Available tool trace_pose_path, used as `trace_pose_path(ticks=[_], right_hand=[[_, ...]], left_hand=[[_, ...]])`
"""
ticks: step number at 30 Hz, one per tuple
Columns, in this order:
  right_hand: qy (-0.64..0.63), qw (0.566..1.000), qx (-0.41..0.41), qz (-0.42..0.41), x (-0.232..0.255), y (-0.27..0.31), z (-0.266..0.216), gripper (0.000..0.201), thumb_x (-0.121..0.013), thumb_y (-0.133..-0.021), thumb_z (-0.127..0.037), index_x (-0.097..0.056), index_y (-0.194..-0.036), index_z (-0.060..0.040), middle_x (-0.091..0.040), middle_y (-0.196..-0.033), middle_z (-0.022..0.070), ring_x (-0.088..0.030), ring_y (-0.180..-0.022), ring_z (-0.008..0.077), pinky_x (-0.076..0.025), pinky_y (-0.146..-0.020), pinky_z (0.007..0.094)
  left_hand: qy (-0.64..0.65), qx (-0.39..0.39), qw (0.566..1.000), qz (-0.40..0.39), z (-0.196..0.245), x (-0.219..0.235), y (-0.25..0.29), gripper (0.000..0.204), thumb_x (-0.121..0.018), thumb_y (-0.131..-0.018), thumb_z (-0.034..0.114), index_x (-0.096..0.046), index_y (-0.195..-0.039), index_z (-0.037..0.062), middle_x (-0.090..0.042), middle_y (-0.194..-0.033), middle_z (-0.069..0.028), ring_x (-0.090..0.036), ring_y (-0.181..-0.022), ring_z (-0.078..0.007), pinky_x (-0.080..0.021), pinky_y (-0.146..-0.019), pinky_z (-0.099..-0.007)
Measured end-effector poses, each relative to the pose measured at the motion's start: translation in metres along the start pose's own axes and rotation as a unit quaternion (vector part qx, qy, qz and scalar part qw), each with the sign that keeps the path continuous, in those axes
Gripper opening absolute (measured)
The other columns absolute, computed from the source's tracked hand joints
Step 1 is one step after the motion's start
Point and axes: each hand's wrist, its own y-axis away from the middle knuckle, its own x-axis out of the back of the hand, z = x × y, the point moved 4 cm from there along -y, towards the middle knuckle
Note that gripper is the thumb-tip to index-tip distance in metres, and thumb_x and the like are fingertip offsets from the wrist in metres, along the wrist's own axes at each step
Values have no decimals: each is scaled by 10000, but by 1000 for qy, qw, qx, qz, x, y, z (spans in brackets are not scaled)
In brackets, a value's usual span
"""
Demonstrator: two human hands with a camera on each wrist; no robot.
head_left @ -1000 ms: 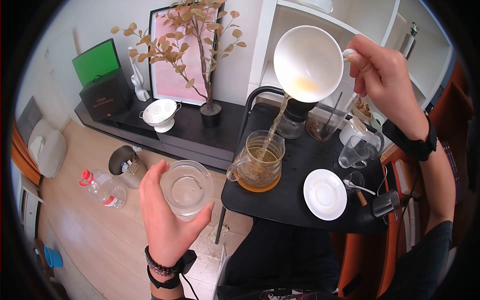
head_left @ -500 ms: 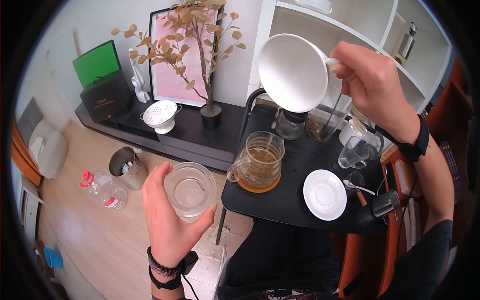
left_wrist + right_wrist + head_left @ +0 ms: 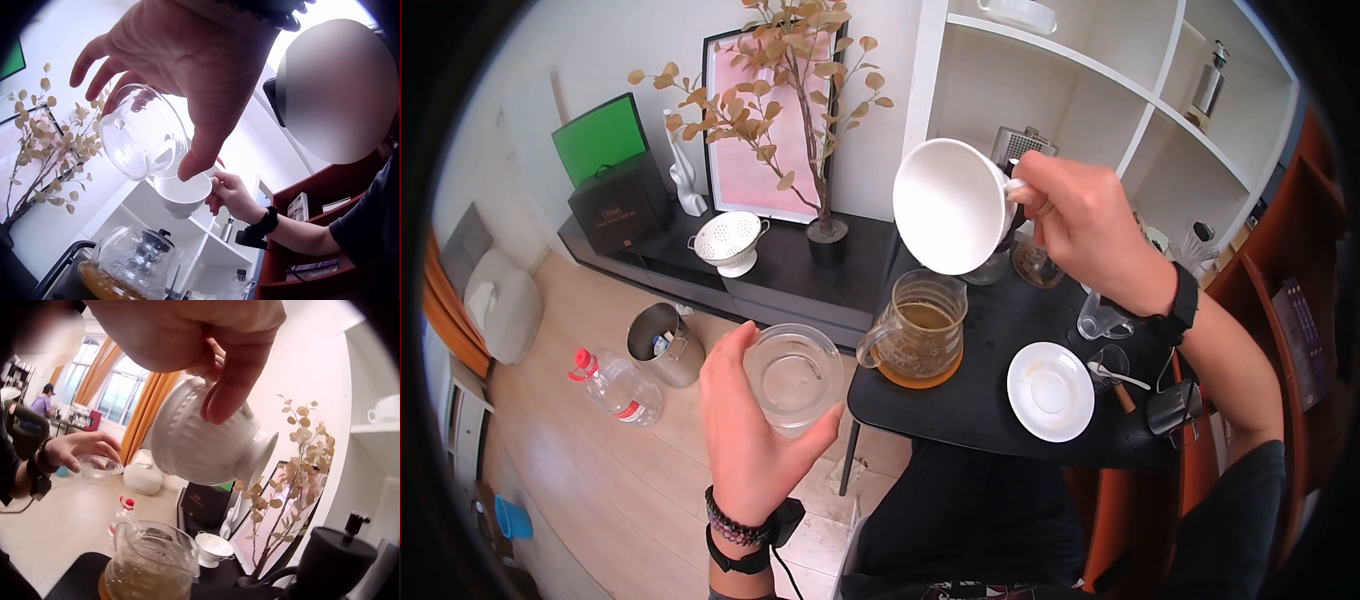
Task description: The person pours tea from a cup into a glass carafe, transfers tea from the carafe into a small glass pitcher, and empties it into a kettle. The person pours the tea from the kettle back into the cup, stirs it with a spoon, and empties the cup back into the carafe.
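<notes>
My right hand [image 3: 1090, 225] pinches the handle of a white cup [image 3: 948, 205], which hangs tipped on its side above the glass jug [image 3: 915, 335]. Its inside looks bare in the head view; the right wrist view shows its ribbed wall [image 3: 200, 434] and flared foot. Amber liquid stands in the jug, which rests on an orange coaster [image 3: 925, 380] at the table's left. Off that edge, my left hand [image 3: 750, 440] holds a small clear glass bowl [image 3: 795, 375] between thumb and fingers. A white saucer [image 3: 1050, 415] lies at the table's front.
Glass cups [image 3: 1103, 318], a spoon [image 3: 1125, 377] and a metal pitcher [image 3: 1172, 408] crowd the black table's right side. Behind stand a black-topped grinder [image 3: 334, 562] and white shelves [image 3: 1040, 70]. A plastic bottle [image 3: 615, 390] and metal bin [image 3: 665, 345] stand on the floor.
The stream pouring from the cup into the jug has stopped. My right hand has brought the cup left and lower, still tipped. The left hand with the bowl has shifted slightly right.
</notes>
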Motion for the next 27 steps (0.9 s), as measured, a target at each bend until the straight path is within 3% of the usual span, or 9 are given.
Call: trace_pose_path(ticks=[1,2,3,4,5,7,14,20,27], right_hand=[[-24,1000,-19,6,-2,3,3,93,-567,-806,-21,-475,-794,-22,-555,-593,99,-582,-513,243,-448,-433,316],[-25,999,-19,9,-1,8,3,93,-567,-806,-21,-475,-794,-22,-555,-593,99,-582,-513,243,-448,-433,316],[-137,975,-172,-24,-3,14,11,97,-531,-856,-66,-473,-793,-21,-555,-594,85,-582,-496,202,-449,-416,293],[-244,914,-318,-57,-8,24,18,149,-495,-906,-112,-471,-791,-19,-554,-594,71,-581,-479,161,-450,-400,271],[-247,914,-318,-54,-7,29,19,149,-495,-906,-112,-471,-791,-19,-554,-594,71,-581,-479,161,-450,-400,271],[-358,836,-414,-10,-6,49,32,258,-398,-967,-206,-481,-796,-31,-549,-626,22,-544,-457,85,-445,-400,214],[-377,796,-462,107,52,116,35,265,-369,-977,-246,-449,-793,-73,-554,-630,34,-490,-405,64,-402,-357,177],[-348,798,-465,163,99,175,28,290,-357,-983,-270,-439,-798,-62,-551,-622,50,-493,-392,73,-407,-345,181],[-360,779,-480,181,107,217,16,310,-365,-979,-310,-436,-807,-61,-565,-618,62,-496,-380,77,-397,-342,174]], left_hand=[[-2,-2,1000,1,1,-1,-2,818,-789,-575,160,-359,-1240,-47,-459,-1170,-199,-434,-1098,-344,-361,-942,-405],[-1,-8,1000,-1,3,-3,-4,817,-790,-577,164,-360,-1239,-49,-461,-1169,-201,-436,-1096,-342,-365,-938,-403],[-1,-14,1000,-2,5,-4,-7,816,-791,-580,169,-361,-1237,-50,-462,-1168,-204,-439,-1095,-340,-369,-934,-402],[-4,-15,1000,-2,6,-6,-10,816,-791,-580,169,-361,-1237,-50,-462,-1168,-204,-439,-1095,-340,-369,-934,-402],[10,-33,999,0,10,-9,-14,812,-791,-583,175,-363,-1235,-51,-467,-1161,-203,-443,-1088,-338,-374,-927,-400],[22,-51,998,1,16,-15,-25,809,-791,-587,181,-366,-1234,-52,-471,-1154,-202,-446,-1080,-336,-378,-921,-398],[21,-117,992,-36,43,-56,-65,799,-770,-615,273,-372,-1233,-42,-491,-1135,-188,-447,-1079,-335,-383,-914,-403],[37,-103,991,-81,51,-87,-74,828,-780,-605,295,-363,-1248,-19,-491,-1172,-185,-438,-1105,-337,-373,-937,-407],[37,-79,991,-106,45,-103,-77,844,-785,-603,303,-361,-1263,-8,-513,-1150,-168,-449,-1100,-327,-373,-946,-403]])
